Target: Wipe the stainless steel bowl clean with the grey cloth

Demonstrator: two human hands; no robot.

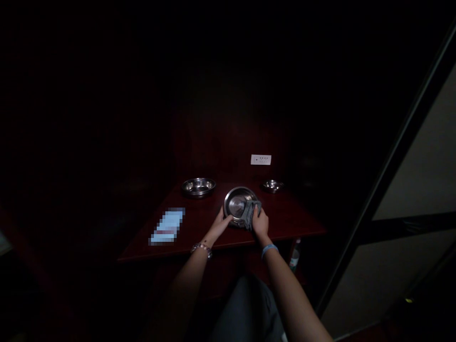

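A round, shiny metal bowl [235, 203] is tilted toward me above the front part of the dark red table [203, 230]. My left hand [219, 226] grips its lower left rim, thumb on the inside. In my right hand [261, 223] is a bunched grey cloth [249, 216], pressed against the bowl's right side and rim. The fingers of that hand are closed round the cloth, and part of the bowl is hidden behind it.
At the back left stands a wide metal dish [198, 187], and at the back right a smaller metal dish [273, 185]. A blurred pale-blue rectangle [167, 227] lies on the left. Below the right edge is a bottle [295, 256]. A white socket panel [261, 159] is on the wall.
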